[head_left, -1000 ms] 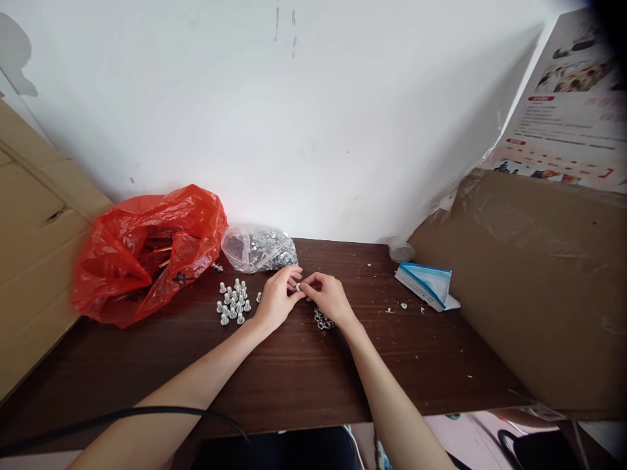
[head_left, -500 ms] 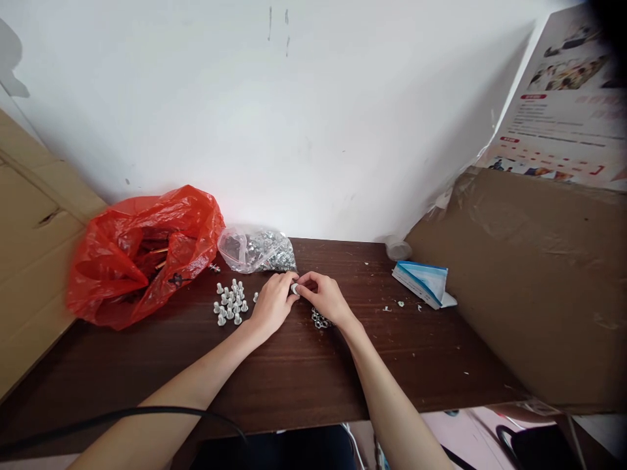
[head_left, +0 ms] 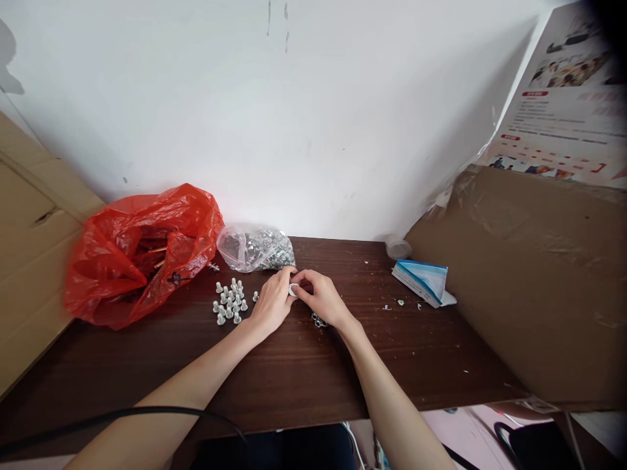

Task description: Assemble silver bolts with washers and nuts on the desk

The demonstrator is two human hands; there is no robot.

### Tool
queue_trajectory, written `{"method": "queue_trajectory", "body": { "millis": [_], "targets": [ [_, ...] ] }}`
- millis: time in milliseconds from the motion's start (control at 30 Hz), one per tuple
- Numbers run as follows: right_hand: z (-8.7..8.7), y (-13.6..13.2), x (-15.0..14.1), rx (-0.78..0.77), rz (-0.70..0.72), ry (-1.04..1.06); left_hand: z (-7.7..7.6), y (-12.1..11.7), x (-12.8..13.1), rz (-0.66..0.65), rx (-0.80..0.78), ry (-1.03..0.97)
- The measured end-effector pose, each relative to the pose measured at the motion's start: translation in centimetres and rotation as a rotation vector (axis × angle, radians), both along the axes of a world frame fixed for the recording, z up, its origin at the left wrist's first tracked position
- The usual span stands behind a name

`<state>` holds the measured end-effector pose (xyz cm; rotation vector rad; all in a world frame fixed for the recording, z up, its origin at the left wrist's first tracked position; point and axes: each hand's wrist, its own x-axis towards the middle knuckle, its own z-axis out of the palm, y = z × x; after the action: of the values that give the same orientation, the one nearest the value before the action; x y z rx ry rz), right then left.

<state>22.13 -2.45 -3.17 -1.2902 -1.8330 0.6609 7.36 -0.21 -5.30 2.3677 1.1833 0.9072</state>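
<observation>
Between my fingertips is a white bolt [head_left: 293, 290], its round head facing up toward me; its shank is hidden. My left hand [head_left: 273, 297] is closed about it from the left, and my right hand [head_left: 319, 295] pinches it from the right. To the left of my left hand, several white bolts [head_left: 230, 303] stand on their heads in a cluster, and a single bolt [head_left: 255, 296] stands apart from them. A small pile of metal nuts [head_left: 319, 320] lies on the table, partly covered by my right hand and wrist.
A clear zip bag of metal nuts [head_left: 274, 250] lies against the wall. Left of it sits an open red plastic bag [head_left: 147, 261]. A blue-and-white packet [head_left: 421, 282] and small scraps lie at right. Cardboard [head_left: 529, 281] borders the brown table [head_left: 294, 385]. A black cable [head_left: 147, 411] crosses in front.
Both hands stay nearly in place around the bolt. The bolt's round head is turned more toward me, and my right-hand fingers have shifted slightly.
</observation>
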Motion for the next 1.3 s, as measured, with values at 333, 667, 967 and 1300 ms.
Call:
{"method": "queue_trajectory", "body": {
  "millis": [333, 667, 967, 1300],
  "targets": [
    [-0.8, 0.3, 0.3, -0.009, 0.017, 0.153, -0.6, 0.3, -0.1, -0.055, 0.017, -0.134],
    [-0.6, 0.2, 0.4, -0.078, 0.048, 0.216, -0.2, 0.3, -0.1, -0.052, -0.074, -0.137],
    [-1.4, 0.9, 0.4, -0.165, 0.0, 0.392, -0.3, 0.4, -0.1, -0.042, -0.079, -0.17],
    [-0.4, 0.8, 0.6, -0.477, -0.038, 0.97, 0.7, -0.3, 0.1, -0.074, -0.01, -0.286]
  ]
}}
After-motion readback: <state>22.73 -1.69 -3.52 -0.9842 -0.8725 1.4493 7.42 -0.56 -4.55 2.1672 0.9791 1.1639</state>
